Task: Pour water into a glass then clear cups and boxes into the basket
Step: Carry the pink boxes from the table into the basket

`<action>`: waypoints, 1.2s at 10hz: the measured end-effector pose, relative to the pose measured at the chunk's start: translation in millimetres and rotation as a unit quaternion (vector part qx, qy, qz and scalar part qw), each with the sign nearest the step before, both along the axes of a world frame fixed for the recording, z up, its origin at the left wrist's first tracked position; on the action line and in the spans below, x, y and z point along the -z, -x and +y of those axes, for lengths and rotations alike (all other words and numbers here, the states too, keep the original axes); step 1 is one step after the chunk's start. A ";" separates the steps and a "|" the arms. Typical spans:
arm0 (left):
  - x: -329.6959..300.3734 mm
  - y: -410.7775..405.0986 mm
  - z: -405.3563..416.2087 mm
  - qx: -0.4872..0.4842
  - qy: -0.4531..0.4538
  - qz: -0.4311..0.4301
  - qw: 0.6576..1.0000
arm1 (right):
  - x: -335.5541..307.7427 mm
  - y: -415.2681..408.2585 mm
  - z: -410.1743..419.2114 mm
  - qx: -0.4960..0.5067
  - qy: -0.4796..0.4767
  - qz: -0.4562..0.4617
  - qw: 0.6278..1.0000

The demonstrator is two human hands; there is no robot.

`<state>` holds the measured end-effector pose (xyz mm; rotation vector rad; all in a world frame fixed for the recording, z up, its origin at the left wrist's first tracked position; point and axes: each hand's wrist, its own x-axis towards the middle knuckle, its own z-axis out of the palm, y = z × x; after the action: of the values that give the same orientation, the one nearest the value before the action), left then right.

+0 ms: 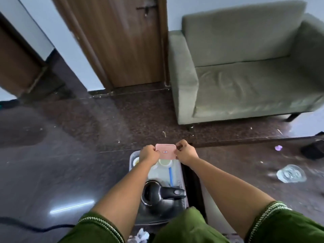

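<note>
A pink box [166, 151] with a small red label is held between both hands over the far end of a grey basket [131, 159]. My left hand [149, 154] grips its left edge and my right hand [185, 152] grips its right edge. Below the box, inside the basket, I see two pale cups [164, 163] [135, 161], a clear container with a blue strip [171, 175] and a black kettle [157, 193] with its handle pointing right.
A green sofa [245, 67] stands at the back right and a wooden door [122, 41] at the back. A crumpled clear plastic piece [291, 173] lies on the dark floor at right, a black cable [35, 227] at lower left.
</note>
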<state>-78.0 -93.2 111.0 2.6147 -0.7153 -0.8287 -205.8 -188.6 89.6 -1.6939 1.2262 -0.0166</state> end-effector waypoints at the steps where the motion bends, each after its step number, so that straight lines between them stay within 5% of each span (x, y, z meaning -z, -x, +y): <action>1: 9.0 -31.0 32.7 -0.049 -0.016 0.012 0.999 | 22.2 -41.0 26.7 -0.004 -0.062 -0.008 0.998; 4: 65.9 -73.7 95.6 -0.137 -0.077 0.120 0.980 | 73.3 -102.3 78.0 -0.113 -0.098 0.119 0.982; 6: 100.7 -67.8 103.1 -0.110 -0.074 0.209 0.969 | 95.3 -118.5 78.3 -0.220 -0.077 0.221 0.947; 9: 136.4 -78.3 113.9 -0.105 -0.047 0.285 0.951 | 109.3 -131.8 76.5 -0.266 -0.115 0.255 0.922; 12: 103.5 -63.8 85.5 -0.013 -0.133 0.121 0.984 | 82.7 -105.2 64.8 -0.166 -0.091 0.185 0.964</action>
<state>-14.2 -7.7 7.5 2.6744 -0.5340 -1.2870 -100.6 -123.8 6.8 -1.7670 1.1511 0.6233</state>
